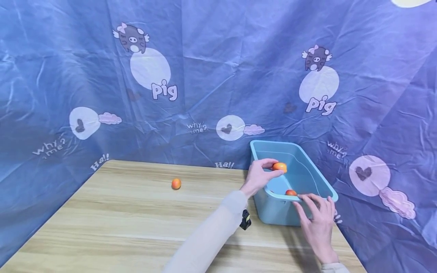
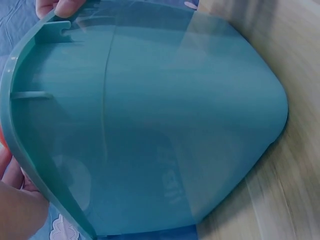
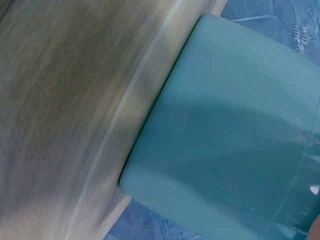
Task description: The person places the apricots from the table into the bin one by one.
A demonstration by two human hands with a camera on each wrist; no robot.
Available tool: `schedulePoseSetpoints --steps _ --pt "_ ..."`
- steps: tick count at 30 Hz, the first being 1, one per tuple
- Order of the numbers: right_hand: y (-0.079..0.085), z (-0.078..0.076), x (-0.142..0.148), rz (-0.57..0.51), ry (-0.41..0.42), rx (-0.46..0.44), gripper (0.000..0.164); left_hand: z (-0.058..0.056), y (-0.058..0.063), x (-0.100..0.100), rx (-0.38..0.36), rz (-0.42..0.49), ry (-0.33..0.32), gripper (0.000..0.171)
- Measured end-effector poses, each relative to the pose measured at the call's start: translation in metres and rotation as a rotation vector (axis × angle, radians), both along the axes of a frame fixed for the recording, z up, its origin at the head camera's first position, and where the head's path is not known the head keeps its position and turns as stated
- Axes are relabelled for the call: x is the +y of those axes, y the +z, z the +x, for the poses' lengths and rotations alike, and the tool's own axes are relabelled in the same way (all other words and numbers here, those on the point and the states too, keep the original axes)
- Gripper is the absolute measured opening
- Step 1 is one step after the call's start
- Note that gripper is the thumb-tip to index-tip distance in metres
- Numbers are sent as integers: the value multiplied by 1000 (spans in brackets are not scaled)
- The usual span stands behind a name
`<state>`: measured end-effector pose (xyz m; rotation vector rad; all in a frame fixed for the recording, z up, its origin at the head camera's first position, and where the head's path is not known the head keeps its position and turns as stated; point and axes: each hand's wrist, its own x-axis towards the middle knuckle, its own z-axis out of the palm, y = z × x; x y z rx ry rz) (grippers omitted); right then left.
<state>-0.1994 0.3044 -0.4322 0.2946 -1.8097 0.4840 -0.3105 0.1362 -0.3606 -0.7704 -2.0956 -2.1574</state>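
Note:
My left hand [image 1: 258, 177] pinches an orange fruit [image 1: 280, 167], small and round like a mandarin, between thumb and fingers over the opening of a blue-green plastic bin [image 1: 280, 209]. Inside the bin, close behind the near rim, shows a second orange-red fruit [image 1: 291, 192], partly hidden by that rim. My right hand [image 1: 318, 223] grips the bin's near rim toward its right corner, fingertips over the edge and thumb outside. In the left wrist view the bin's side wall [image 2: 150, 120] fills most of the picture, with the left hand [image 2: 20, 210] at the rim.
Another orange fruit [image 1: 176, 184] lies on the wooden table [image 1: 119, 212], left of the bin. A blue printed cloth [image 1: 211, 76] hangs behind the table and along its right side. The bin stands near the table's right edge, close to the cloth.

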Motion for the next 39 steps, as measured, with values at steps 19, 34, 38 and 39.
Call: schedulePoseSetpoints --steps 19,34,38,39 --pt "2 0 2 -5 -4 -2 51 -5 0 -11 6 118 -74 30" --pt "4 -2 -3 -1 -1 -14 50 -14 -8 -46 59 30 -100 24" --pt "4 -1 -2 -5 -11 -18 50 -16 -15 -57 49 35 -65 25" --pt "3 0 -2 -6 -14 -15 51 -17 -17 -60 47 40 -59 25"
